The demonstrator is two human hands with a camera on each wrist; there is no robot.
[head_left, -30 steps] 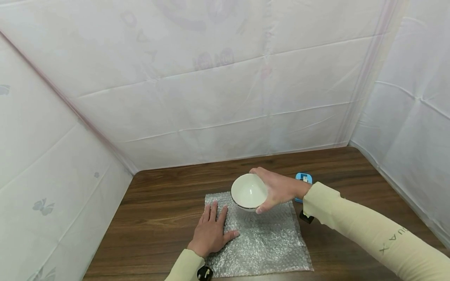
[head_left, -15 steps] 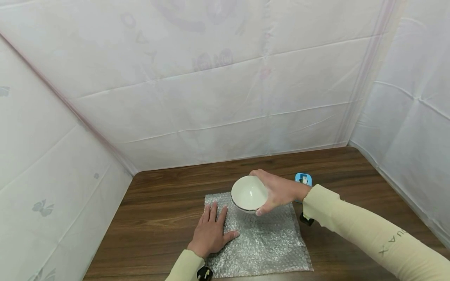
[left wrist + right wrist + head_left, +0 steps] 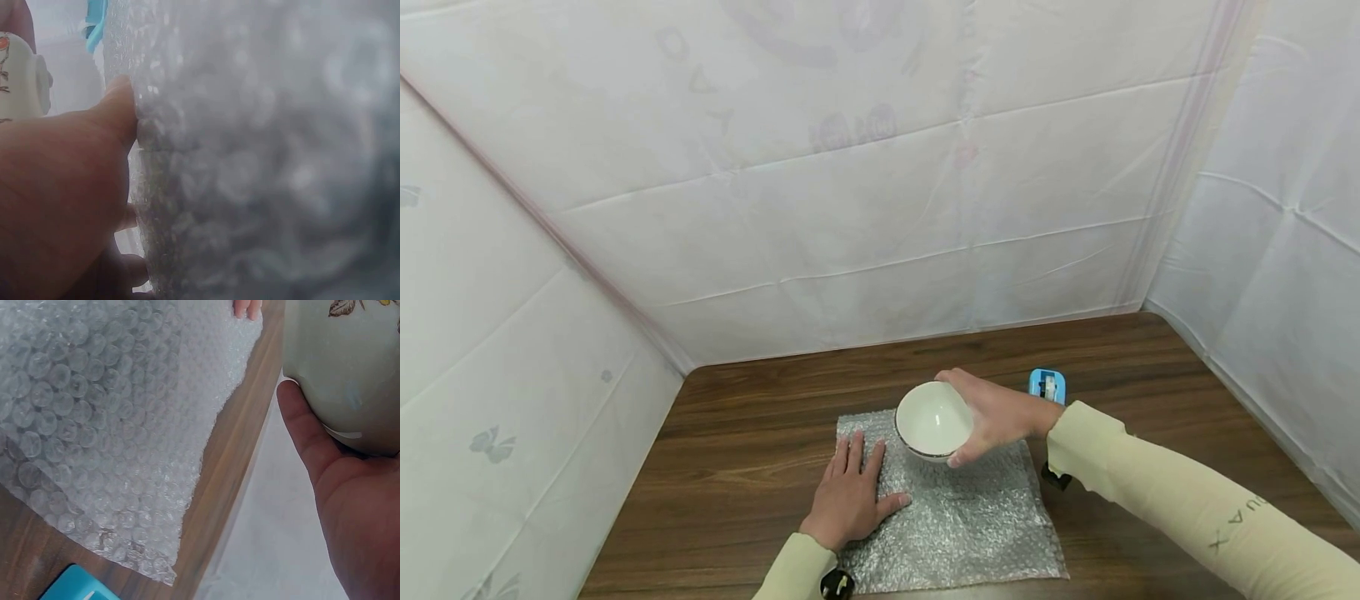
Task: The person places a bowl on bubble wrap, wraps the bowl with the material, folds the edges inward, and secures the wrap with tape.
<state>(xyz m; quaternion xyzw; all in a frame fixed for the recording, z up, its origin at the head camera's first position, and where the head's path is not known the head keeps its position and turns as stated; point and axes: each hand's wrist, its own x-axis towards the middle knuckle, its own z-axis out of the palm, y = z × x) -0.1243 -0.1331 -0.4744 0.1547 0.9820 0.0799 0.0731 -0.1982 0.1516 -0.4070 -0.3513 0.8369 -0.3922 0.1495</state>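
Observation:
A white bowl (image 3: 934,419) with a dark rim line hangs over the far part of a bubble wrap sheet (image 3: 973,533), its opening tilted toward the head camera. My right hand (image 3: 1000,412) grips it from the right side, thumb at the near rim. Painted flowers and leaves show on the bowl's outer wall (image 3: 350,381) in the right wrist view. My left hand (image 3: 846,504) lies flat on the left edge of the sheet, fingers straight and spread. Left of the thumb in the left wrist view, the bowl's foot (image 3: 42,84) stands apart from the wrap.
A light blue object (image 3: 1047,383) with white and dark parts lies on the brown wooden table (image 3: 737,467), partly hidden by the right wrist. White sheeting (image 3: 850,208) walls off the back and both sides.
My right hand and the bowl have come slightly down and toward me. My left hand and the bubble wrap have stayed put.

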